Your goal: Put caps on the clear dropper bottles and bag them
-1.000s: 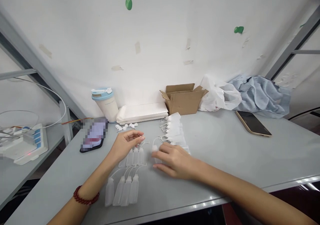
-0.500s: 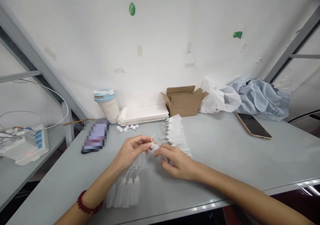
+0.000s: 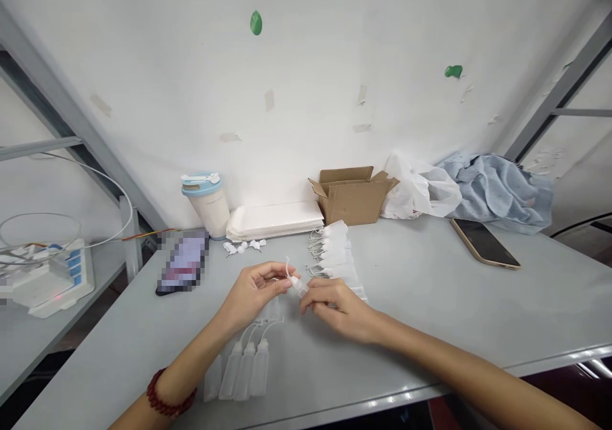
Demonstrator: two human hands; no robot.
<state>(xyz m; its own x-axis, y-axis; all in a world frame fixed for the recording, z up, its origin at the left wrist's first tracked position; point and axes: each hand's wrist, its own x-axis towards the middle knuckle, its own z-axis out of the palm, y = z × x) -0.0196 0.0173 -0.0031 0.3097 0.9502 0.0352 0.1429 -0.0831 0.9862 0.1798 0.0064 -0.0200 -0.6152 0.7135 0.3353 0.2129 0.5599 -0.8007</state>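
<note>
Between my hands is a small translucent plastic bottle [image 3: 299, 286] with a thin white curved tube or strap at its top. My left hand [image 3: 261, 289] pinches it by the neck end. The fingers of my right hand [image 3: 337, 305] close around its body, so the lower part is hidden. Below my left forearm, several similar bottles [image 3: 243, 372] lie side by side, their white strips bending upward. Another row of bottles [image 3: 337, 251] with looped strips lies beyond my right hand. Small white pieces [image 3: 243, 247], perhaps caps, are scattered beyond my left hand.
Along the wall stand a lidded cup [image 3: 205, 210], a stack of white envelopes [image 3: 275, 219], an open cardboard box [image 3: 356, 200], a plastic bag [image 3: 418, 191] and blue cloth [image 3: 502, 191]. A phone [image 3: 485, 244] lies right; a pixelated item [image 3: 184, 261] and a power strip [image 3: 62, 283] are left.
My right hand has shifted slightly right and its fingers have drawn together on the bottle. More of the bottle's upper body now shows between my hands.
</note>
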